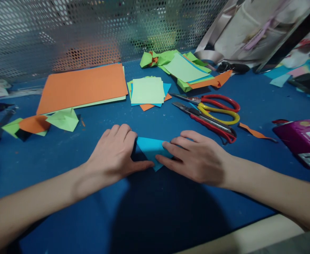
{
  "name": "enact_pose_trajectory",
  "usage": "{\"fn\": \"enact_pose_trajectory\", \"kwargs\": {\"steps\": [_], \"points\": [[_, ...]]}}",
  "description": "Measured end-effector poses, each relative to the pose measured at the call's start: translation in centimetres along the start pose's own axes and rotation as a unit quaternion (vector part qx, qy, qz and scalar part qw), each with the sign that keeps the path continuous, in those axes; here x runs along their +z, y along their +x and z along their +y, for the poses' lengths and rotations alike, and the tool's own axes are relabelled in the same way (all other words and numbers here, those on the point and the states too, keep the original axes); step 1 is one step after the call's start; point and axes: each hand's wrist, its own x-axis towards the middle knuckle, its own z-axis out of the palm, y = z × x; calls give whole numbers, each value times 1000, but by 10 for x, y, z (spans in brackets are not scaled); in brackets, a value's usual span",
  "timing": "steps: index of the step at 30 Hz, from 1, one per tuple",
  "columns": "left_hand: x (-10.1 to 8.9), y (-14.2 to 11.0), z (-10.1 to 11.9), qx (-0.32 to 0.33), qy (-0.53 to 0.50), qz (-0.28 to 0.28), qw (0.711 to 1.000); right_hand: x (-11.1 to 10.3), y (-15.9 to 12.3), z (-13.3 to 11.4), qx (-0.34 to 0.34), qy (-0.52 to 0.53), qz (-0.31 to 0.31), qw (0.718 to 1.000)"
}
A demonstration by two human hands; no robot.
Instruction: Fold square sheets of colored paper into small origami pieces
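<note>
A small blue piece of paper [151, 148], folded into a triangle with its point toward me, lies on the blue table [96, 208] between my hands. My left hand [115, 151] rests at the paper's left corner, its fingers curled and its thumb pressed near the lower point. On the other side, my right hand [197, 155] covers the right corner, with its fingertips bent onto the paper. Just beyond the paper is a stack of small square papers [148, 91], pale green on top.
Scissors [219, 109] and a red box cutter [205, 121] lie to the right, near a purple box [303, 139]. Large orange sheets [84, 86] and folded green and orange pieces [35, 124] are at left. A perforated metal panel [91, 28] stands behind.
</note>
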Motion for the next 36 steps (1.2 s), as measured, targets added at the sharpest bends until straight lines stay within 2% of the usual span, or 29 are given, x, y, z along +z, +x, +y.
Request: {"fn": "enact_pose_trajectory", "kwargs": {"steps": [7,10,12,15,18,21,26,33,36], "points": [[-5,1,3,-6,-7,-1,1000,0,-1,0,-13,-3,-5,1000],[-5,-1,4,4,-14,18,1000,0,-1,-1,-13,-1,-3,1000],[-3,-3,5,36,-30,62,997,0,-1,-1,-13,0,-4,1000],[4,-7,9,128,-67,127,981,-1,0,-1,-17,-3,-4,1000],[10,-9,15,190,-90,119,970,-1,2,-1,-21,-15,-9,1000],[14,-9,20,212,-96,115,966,0,1,-1,-29,-25,-12,999],[17,-8,21,222,-55,118,966,1,0,-3,-25,-25,-14,999],[16,-12,28,190,44,98,976,0,2,-2,-25,-21,-17,999],[16,-13,31,184,76,109,974,-1,3,-3,-21,-24,-13,999]]}}
